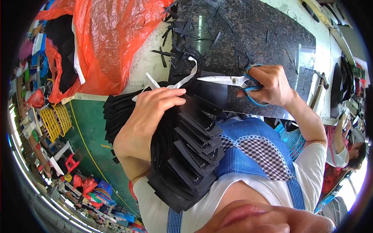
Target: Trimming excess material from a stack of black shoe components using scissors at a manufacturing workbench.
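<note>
My right hand [270, 83] grips scissors [221, 80] by their blue handles, with the blades together. Their tips point left, close to a curled white strip [189, 75]. My left hand [153, 106] is closed over a stack of black leather-like pieces [194, 145], fingers bent on its top end; the thumb is hidden. The white strip comes out beside those fingers. Layered black flaps hang from the stack over my left arm and down the front of my blue checked apron [256, 151]. A flat black piece [211, 91] lies under the scissor blades.
Thin black offcuts [186, 29] are scattered over the dark speckled stone slab [279, 35]. A red plastic bag [112, 39] with black material lies at the left. A hammer [320, 87] rests on the right side. Yellow baskets [52, 120] stand on the floor; another person [345, 153] sits far right.
</note>
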`<state>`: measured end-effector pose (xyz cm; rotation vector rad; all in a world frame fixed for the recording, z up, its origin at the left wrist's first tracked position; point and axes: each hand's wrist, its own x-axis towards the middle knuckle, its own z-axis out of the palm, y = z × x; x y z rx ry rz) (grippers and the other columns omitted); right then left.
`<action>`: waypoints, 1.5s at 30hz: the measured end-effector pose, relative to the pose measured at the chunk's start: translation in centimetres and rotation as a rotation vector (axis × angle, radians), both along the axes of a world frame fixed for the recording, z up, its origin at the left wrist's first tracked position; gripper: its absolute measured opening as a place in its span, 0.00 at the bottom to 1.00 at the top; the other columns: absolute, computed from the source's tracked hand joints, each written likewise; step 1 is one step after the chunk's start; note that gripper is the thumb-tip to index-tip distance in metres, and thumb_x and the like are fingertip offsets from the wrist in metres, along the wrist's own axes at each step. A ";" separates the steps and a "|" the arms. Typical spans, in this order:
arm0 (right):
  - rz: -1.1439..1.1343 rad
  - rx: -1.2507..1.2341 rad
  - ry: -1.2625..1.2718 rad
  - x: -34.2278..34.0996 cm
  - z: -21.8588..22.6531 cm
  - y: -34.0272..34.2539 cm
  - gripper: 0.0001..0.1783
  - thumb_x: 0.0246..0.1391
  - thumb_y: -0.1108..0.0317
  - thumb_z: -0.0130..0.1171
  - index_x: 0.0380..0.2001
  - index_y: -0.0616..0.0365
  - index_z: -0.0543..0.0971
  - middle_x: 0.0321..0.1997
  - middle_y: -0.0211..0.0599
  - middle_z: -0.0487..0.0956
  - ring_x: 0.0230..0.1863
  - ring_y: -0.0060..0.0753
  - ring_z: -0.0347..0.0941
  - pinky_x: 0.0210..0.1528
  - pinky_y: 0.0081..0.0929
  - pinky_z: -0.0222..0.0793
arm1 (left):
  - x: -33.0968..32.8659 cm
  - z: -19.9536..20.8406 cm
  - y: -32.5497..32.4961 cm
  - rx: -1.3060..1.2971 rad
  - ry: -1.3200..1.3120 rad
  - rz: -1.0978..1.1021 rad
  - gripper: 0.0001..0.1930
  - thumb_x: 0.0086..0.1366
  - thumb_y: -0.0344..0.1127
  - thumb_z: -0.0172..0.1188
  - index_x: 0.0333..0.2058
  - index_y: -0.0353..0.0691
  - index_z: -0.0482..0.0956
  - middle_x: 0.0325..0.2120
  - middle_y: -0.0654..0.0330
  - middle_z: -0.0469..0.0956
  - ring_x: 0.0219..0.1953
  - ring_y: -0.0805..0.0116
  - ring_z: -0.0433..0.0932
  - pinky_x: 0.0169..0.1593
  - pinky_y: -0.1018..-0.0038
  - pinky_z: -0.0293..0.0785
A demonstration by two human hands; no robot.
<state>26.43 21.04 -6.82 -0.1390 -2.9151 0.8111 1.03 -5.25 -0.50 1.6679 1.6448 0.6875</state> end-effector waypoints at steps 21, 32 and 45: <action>-0.075 -0.363 -0.224 -5.6 5.5 -2.6 0.39 0.48 0.58 0.78 0.61 0.60 0.75 0.54 0.49 0.83 0.57 0.40 0.80 0.58 0.34 0.77 | -0.5 -6.9 -5.4 0.111 -1.122 0.538 0.24 0.73 0.25 0.53 0.66 0.33 0.68 0.62 0.56 0.73 0.63 0.67 0.73 0.69 0.70 0.67; 0.321 -1.799 -0.792 -16.9 3.2 -10.8 0.54 0.59 0.27 0.49 0.78 0.49 0.52 0.75 0.45 0.63 0.71 0.47 0.64 0.68 0.56 0.66 | -0.5 3.0 -11.5 0.585 -0.535 0.500 0.17 0.70 0.35 0.60 0.54 0.37 0.79 0.55 0.51 0.81 0.57 0.61 0.79 0.61 0.65 0.74; 0.569 -0.331 0.113 -41.1 11.6 -5.2 0.20 0.70 0.59 0.51 0.60 0.52 0.76 0.51 0.29 0.80 0.55 0.29 0.74 0.60 0.28 0.67 | -14.4 10.6 -8.9 0.680 0.528 0.541 0.44 0.40 0.23 0.76 0.62 0.43 0.74 0.62 0.50 0.73 0.64 0.50 0.72 0.68 0.57 0.66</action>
